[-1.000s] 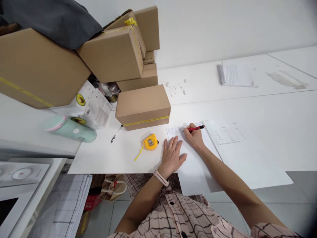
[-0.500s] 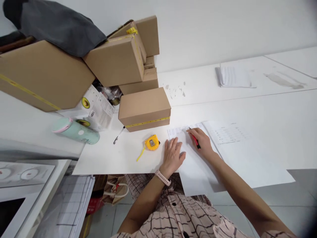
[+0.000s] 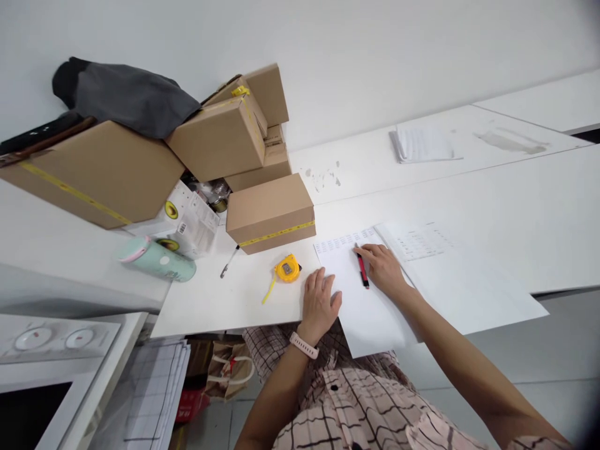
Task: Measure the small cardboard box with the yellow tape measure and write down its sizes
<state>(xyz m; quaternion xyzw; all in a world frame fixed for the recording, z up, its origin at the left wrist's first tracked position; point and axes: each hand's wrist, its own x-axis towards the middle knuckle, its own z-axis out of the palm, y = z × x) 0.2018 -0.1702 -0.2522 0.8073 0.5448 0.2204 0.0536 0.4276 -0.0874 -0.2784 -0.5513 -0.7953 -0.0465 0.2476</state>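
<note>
My left hand (image 3: 320, 301) lies flat and open on the white table, its fingers on the left edge of a printed sheet (image 3: 363, 306). A pale watch strap is on its wrist. My right hand (image 3: 385, 269) rests on the same sheet, loosely holding a red pen (image 3: 362, 271). The pen lies almost flat along the hand's thumb side, its tip toward the printed table at the sheet's top. A yellow tape measure (image 3: 287, 269) sits just left of my left hand, its tape end pulled out a little.
A small taped cardboard box (image 3: 269, 211) stands behind the tape measure, with a stack of larger boxes (image 3: 140, 156) at the left. A mint bottle (image 3: 157, 259) lies on its side. A pen (image 3: 229, 261), a second sheet (image 3: 450, 275) and a paper stack (image 3: 419, 145) are also on the table.
My right hand stopped writing and turned the red pen from pointing sideways to lying along the hand on the sheet. The camera view shifted slightly; my left hand stayed flat.
</note>
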